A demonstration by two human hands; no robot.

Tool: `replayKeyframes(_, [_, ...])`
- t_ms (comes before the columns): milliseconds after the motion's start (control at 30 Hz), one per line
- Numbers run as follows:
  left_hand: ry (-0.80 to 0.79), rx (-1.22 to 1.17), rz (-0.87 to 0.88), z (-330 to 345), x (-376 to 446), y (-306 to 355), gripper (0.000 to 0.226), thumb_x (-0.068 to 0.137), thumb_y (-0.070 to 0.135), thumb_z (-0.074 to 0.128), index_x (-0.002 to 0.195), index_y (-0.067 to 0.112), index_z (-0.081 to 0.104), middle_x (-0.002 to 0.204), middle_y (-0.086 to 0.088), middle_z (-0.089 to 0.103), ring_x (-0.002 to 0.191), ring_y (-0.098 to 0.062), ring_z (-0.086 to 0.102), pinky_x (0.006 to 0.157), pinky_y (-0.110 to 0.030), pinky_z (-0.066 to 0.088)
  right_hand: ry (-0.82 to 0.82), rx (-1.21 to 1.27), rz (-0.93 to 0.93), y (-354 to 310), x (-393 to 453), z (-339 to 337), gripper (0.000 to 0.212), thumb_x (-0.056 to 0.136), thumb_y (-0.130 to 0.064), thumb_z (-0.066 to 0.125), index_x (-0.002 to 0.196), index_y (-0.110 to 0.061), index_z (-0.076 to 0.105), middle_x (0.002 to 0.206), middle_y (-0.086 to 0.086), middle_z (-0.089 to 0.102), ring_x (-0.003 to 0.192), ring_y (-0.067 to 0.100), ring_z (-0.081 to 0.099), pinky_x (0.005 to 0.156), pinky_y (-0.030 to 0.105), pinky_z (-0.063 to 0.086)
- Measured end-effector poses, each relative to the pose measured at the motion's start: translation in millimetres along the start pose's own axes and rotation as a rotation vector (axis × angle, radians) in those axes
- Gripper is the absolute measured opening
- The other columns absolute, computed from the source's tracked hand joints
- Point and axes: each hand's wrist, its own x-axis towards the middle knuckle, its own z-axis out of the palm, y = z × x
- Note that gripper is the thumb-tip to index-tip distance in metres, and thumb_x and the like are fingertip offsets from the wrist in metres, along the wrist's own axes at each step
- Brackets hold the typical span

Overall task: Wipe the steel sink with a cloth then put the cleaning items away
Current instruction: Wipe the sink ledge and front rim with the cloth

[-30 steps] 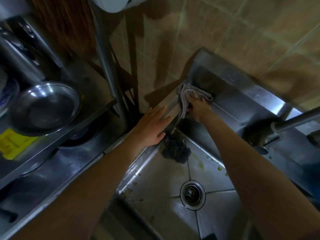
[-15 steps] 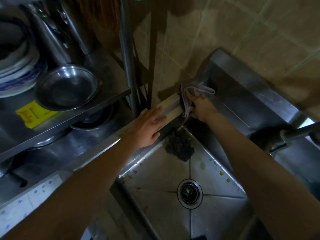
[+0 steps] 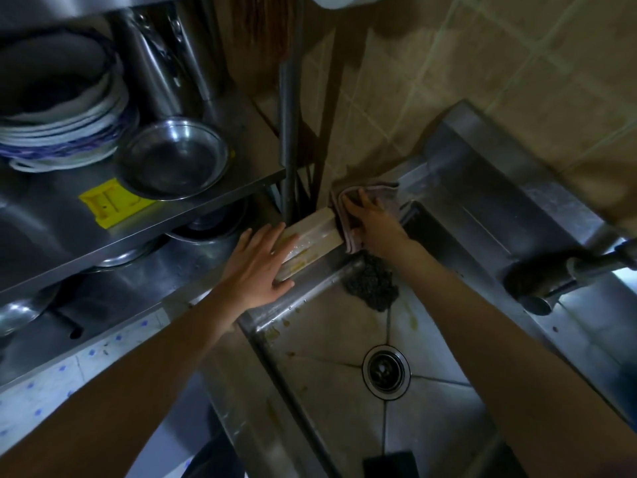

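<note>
The steel sink [image 3: 331, 343] fills the lower middle, with a round drain [image 3: 386, 371] in its floor. My right hand [image 3: 377, 224] presses a crumpled grey cloth [image 3: 348, 222] onto the sink's far left corner, against the tiled wall. My left hand [image 3: 258, 267] lies flat, fingers spread, on the wet left rim of the sink and holds nothing. A dark scouring pad [image 3: 372, 282] sits inside the basin, just below the cloth.
A steel shelf [image 3: 144, 222] on the left carries a steel bowl [image 3: 172, 158], stacked plates [image 3: 58, 115] and a yellow item [image 3: 107, 201]. A vertical pole [image 3: 289, 132] rises behind the sink corner. The faucet [image 3: 565, 270] juts in from the right. Yellowish stains spot the basin.
My right hand with the cloth has slid from the back ledge onto the corner by the wall. The view has shifted, showing more of the shelf. My left hand stays on the rim.
</note>
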Motion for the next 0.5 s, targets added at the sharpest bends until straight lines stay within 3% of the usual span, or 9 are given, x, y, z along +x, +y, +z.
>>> replayKeyframes(200, [0.06, -0.005, -0.023, 0, -5, 2, 0.088, 0.068, 0.055, 0.069, 0.14, 0.018, 0.035, 0.144, -0.015, 0.042, 0.125, -0.035, 0.047, 0.1, -0.051, 0.039, -0.004, 0.021, 0.03, -8, 1, 3, 0.068, 0.095, -0.024, 0.048, 0.15, -0.038, 0.009, 0.16, -0.006, -0.01, 0.147, 0.033, 0.005, 0.113, 0.055, 0.025])
replayKeyframes(333, [0.006, -0.004, -0.071, 0, -17, 2, 0.098, 0.076, 0.059, 0.06, 0.149, 0.015, 0.012, 0.155, -0.013, 0.023, 0.138, -0.032, 0.03, 0.11, -0.049, 0.028, -0.022, -0.02, 0.046, -18, -2, 4, 0.07, 0.094, -0.025, 0.049, 0.15, -0.039, 0.008, 0.16, -0.005, -0.008, 0.145, 0.036, 0.009, 0.11, 0.057, 0.028])
replayKeyframes(500, [-0.022, -0.019, -0.183, -5, -44, 0, 0.106, 0.079, 0.064, 0.054, 0.15, 0.01, -0.003, 0.158, -0.01, 0.006, 0.143, -0.028, 0.016, 0.116, -0.046, 0.017, -0.029, -0.172, -0.138, -45, -15, 17, 0.069, 0.096, -0.024, 0.046, 0.152, -0.026, 0.005, 0.161, -0.002, -0.002, 0.148, 0.029, -0.005, 0.116, 0.056, 0.016])
